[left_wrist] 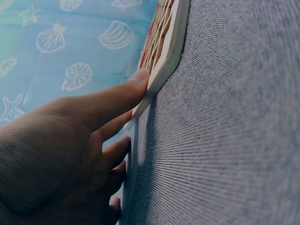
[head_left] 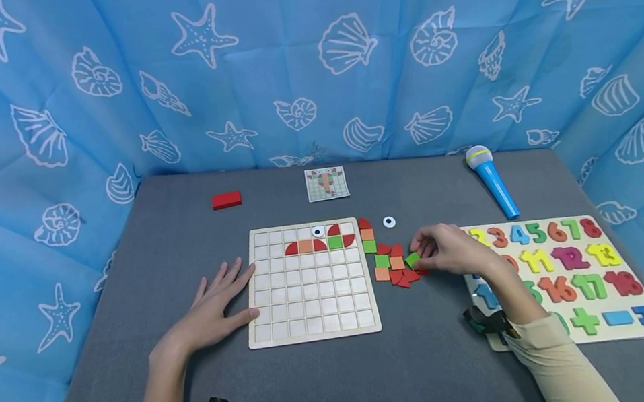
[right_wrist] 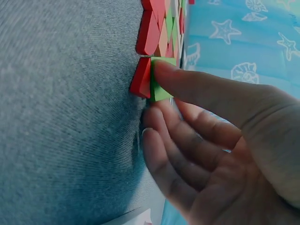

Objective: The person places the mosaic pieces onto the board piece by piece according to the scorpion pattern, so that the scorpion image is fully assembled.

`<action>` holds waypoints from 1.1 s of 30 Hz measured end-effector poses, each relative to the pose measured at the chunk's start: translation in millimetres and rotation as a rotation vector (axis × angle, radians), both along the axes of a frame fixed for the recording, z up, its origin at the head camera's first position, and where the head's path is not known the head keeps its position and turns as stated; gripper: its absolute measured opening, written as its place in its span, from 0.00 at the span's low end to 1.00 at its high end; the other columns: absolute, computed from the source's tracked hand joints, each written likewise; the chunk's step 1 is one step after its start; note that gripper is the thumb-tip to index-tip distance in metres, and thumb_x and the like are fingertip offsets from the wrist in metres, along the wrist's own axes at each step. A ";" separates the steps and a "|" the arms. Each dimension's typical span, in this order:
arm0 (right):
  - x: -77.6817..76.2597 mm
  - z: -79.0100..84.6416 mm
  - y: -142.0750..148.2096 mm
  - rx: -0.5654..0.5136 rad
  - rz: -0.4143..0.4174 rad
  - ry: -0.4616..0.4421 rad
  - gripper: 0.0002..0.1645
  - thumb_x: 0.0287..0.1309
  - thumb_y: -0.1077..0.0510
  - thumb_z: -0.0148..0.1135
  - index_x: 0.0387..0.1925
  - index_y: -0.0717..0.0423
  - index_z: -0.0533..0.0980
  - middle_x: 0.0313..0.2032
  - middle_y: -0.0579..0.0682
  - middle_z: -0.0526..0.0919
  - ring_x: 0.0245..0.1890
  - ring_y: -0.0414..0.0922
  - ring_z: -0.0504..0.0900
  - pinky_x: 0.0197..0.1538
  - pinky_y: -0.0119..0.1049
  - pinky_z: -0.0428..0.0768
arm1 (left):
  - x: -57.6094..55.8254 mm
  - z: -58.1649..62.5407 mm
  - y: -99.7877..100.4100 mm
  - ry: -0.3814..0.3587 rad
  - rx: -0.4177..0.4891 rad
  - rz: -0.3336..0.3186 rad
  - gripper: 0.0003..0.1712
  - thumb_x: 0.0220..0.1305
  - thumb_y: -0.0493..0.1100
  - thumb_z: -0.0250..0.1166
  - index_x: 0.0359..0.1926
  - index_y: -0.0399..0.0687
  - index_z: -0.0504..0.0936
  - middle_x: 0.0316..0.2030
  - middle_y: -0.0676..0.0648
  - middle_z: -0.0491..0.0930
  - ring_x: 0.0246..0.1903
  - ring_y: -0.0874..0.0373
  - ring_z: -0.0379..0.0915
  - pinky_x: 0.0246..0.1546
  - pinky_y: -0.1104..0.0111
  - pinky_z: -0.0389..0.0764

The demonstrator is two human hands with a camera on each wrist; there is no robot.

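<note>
A wooden grid board lies flat on the table, with red, orange and green pieces and a round eye piece in its upper rows. My left hand has its fingers spread, thumb and fingertips at the board's left edge. In the left wrist view the thumb touches the board's rim. To the right of the board, my right hand pinches a green square block between thumb and fingers. A red piece lies right beside that block. Several loose red, orange and green pieces lie between board and right hand.
A second eye piece lies above the loose pieces. Behind the board are a pattern card and a red block. A number puzzle board sits under the right forearm, a blue toy microphone behind it. A shell-patterned curtain surrounds the table.
</note>
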State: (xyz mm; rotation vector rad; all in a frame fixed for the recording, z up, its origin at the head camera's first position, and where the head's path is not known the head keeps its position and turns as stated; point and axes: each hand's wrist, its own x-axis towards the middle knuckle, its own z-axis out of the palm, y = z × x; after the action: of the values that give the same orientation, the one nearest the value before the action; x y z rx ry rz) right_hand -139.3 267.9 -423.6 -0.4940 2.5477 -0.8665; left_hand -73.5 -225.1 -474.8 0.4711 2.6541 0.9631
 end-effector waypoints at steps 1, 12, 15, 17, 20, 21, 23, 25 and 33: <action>0.6 0.1 0.3 -0.014 0.003 0.004 0.12 0.66 0.60 0.76 0.46 0.61 0.84 0.39 0.52 0.88 0.38 0.43 0.82 0.41 0.26 0.82 | 0.0 -0.5 -0.6 0.003 -0.002 -0.004 0.51 0.72 0.67 0.68 0.87 0.65 0.58 0.87 0.34 0.51 0.86 0.26 0.37 0.78 0.22 0.34; 3.4 5.8 -15.5 -0.171 0.004 0.041 0.08 0.70 0.61 0.71 0.49 0.57 0.86 0.47 0.55 0.90 0.42 0.45 0.90 0.45 0.24 0.86 | -3.4 -6.6 -0.9 -0.040 -0.057 0.009 0.52 0.72 0.69 0.67 0.88 0.69 0.54 0.88 0.39 0.48 0.88 0.32 0.34 0.82 0.27 0.31; 2.7 6.8 -26.7 -0.215 -0.002 0.039 0.11 0.70 0.63 0.71 0.51 0.58 0.87 0.50 0.58 0.91 0.45 0.49 0.92 0.48 0.23 0.86 | -4.7 -5.8 -0.8 -0.060 -0.063 0.009 0.52 0.73 0.67 0.67 0.88 0.67 0.53 0.89 0.40 0.47 0.89 0.32 0.33 0.82 0.27 0.30; 2.1 6.7 -35.3 -0.243 -0.006 0.044 0.13 0.69 0.64 0.71 0.54 0.59 0.87 0.52 0.59 0.91 0.47 0.50 0.93 0.49 0.23 0.87 | -5.2 -5.0 -0.8 -0.066 -0.065 0.009 0.52 0.73 0.66 0.68 0.88 0.66 0.53 0.89 0.40 0.46 0.89 0.32 0.32 0.82 0.27 0.30; 0.4 6.0 -50.3 -0.277 -0.002 0.056 0.16 0.69 0.66 0.70 0.56 0.60 0.86 0.53 0.60 0.91 0.48 0.51 0.92 0.50 0.28 0.89 | -5.3 -4.1 -0.9 -0.064 -0.064 0.007 0.52 0.73 0.67 0.68 0.88 0.67 0.53 0.89 0.40 0.46 0.89 0.32 0.32 0.82 0.27 0.30; -0.3 6.1 -56.0 -0.281 -0.001 0.064 0.16 0.69 0.67 0.70 0.56 0.61 0.86 0.53 0.60 0.91 0.48 0.51 0.92 0.51 0.30 0.90 | -5.2 -4.0 -1.0 -0.059 -0.061 0.006 0.52 0.72 0.68 0.68 0.88 0.67 0.53 0.89 0.39 0.46 0.88 0.31 0.32 0.82 0.27 0.30; -2.4 5.8 -67.7 -0.292 0.006 0.077 0.16 0.68 0.67 0.70 0.56 0.61 0.86 0.53 0.60 0.91 0.47 0.50 0.92 0.51 0.35 0.91 | -4.4 -3.3 -1.0 -0.051 -0.056 0.005 0.52 0.72 0.69 0.67 0.88 0.69 0.53 0.89 0.39 0.47 0.88 0.31 0.32 0.82 0.27 0.30; -5.2 5.6 -81.2 -0.301 0.011 0.087 0.16 0.67 0.66 0.71 0.56 0.61 0.86 0.52 0.60 0.92 0.47 0.49 0.92 0.52 0.38 0.92 | -3.6 -2.8 -1.1 -0.037 -0.042 0.003 0.52 0.72 0.70 0.67 0.88 0.69 0.54 0.88 0.38 0.48 0.88 0.30 0.33 0.81 0.26 0.31; -19.3 -2.7 -133.4 -0.361 0.038 0.068 0.16 0.66 0.66 0.73 0.55 0.61 0.87 0.49 0.58 0.93 0.43 0.46 0.92 0.47 0.34 0.90 | -3.8 -5.4 -1.6 -0.049 -0.054 0.001 0.51 0.73 0.68 0.67 0.88 0.69 0.53 0.89 0.40 0.46 0.89 0.32 0.33 0.82 0.27 0.31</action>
State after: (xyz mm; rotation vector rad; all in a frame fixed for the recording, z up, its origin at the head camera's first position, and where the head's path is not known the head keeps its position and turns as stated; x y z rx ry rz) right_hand -158.6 134.5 -426.4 -0.6868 2.4375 -1.3249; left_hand -77.3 -226.7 -480.3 0.4279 2.6292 0.8889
